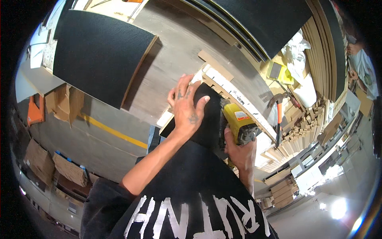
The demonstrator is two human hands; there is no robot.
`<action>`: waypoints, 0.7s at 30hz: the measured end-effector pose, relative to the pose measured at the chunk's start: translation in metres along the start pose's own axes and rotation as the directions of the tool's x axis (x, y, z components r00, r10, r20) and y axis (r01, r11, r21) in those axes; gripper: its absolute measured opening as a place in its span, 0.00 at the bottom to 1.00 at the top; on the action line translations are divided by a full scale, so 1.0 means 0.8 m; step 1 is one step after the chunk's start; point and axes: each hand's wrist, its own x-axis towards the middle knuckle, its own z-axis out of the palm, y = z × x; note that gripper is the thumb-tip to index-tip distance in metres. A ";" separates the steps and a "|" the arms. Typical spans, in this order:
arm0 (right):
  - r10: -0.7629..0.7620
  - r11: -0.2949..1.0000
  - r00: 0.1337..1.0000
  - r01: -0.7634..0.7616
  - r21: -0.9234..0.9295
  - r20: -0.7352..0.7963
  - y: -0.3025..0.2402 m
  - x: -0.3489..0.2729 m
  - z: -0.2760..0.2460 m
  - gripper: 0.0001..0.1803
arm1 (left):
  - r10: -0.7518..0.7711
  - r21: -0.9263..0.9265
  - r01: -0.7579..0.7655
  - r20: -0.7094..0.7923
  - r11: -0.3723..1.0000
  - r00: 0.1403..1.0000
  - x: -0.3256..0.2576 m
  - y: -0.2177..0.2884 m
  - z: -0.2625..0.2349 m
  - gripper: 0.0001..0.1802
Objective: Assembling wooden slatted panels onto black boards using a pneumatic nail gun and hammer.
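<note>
In my right hand [241,153] is a yellow nail gun [237,115] with a dark end cap, its handle mostly hidden by my fingers and my shirt. The tool lies against the right side of a small black panel [206,124] in front of my torso. My left hand [187,106] is laid over this panel's far left part. Its fingers bend around the edge there, and its thumb stretches out across the black face. Along the panel's far right side runs a long white-faced strip of wood [240,98], slanting down to the right. The nail gun's tip cannot be seen.
A large black board [101,55] lies at the left of the grey worktable [167,44]. Stacked black boards [258,24] stand at the far right. A hammer [279,115], a yellow box [280,71] and many wood blocks [304,129] are on the right. An orange stand [36,110] is far left.
</note>
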 end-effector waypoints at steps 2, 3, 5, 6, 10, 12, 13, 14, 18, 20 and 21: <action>0.004 0.999 1.000 -0.004 -0.037 -0.012 -0.004 -0.001 -0.001 0.15 | -0.004 -0.005 0.004 -0.003 1.000 1.000 0.000 0.002 -0.002 0.25; 0.002 0.999 1.000 -0.002 -0.041 -0.009 -0.005 -0.001 -0.001 0.15 | -0.002 -0.010 0.002 -0.001 1.000 1.000 0.000 0.003 -0.003 0.25; 0.000 1.000 1.000 0.000 -0.029 -0.007 -0.005 -0.001 0.000 0.15 | -0.005 -0.017 0.004 -0.014 1.000 1.000 0.000 0.004 -0.002 0.25; -0.002 0.999 1.000 0.002 -0.033 -0.005 -0.004 -0.001 0.000 0.15 | -0.002 -0.024 0.002 -0.022 1.000 1.000 -0.001 0.004 -0.002 0.25; 0.009 0.998 1.000 -0.009 -0.060 0.004 -0.008 0.002 0.001 0.15 | 0.000 -0.031 -0.001 -0.034 1.000 0.999 -0.001 0.004 -0.002 0.25; 0.036 0.995 0.999 -0.033 -0.096 0.027 -0.012 0.002 0.001 0.15 | -0.002 -0.027 0.001 -0.037 1.000 0.999 0.000 0.000 -0.001 0.25; 0.042 0.995 0.999 -0.040 -0.094 0.017 -0.012 0.001 0.001 0.15 | -0.006 -0.028 0.005 -0.043 1.000 0.999 0.000 0.001 -0.002 0.25; 0.050 0.994 0.999 -0.049 -0.094 0.007 -0.012 -0.001 0.001 0.16 | 0.000 -0.033 -0.002 -0.039 0.999 0.999 -0.001 0.004 -0.003 0.25; 0.042 0.988 0.998 -0.034 -0.151 0.050 -0.028 0.004 0.008 0.16 | 0.011 -0.075 -0.014 -0.036 0.997 0.999 -0.002 0.000 -0.003 0.22; -0.013 0.990 0.999 0.020 -0.139 0.050 -0.029 0.007 0.015 0.16 | 0.008 -0.089 -0.010 -0.032 0.996 0.999 -0.002 0.000 -0.003 0.22; -0.015 0.990 0.999 0.022 -0.142 0.052 -0.028 0.009 0.017 0.16 | 0.009 -0.102 -0.011 -0.024 0.995 1.000 -0.001 0.000 -0.003 0.21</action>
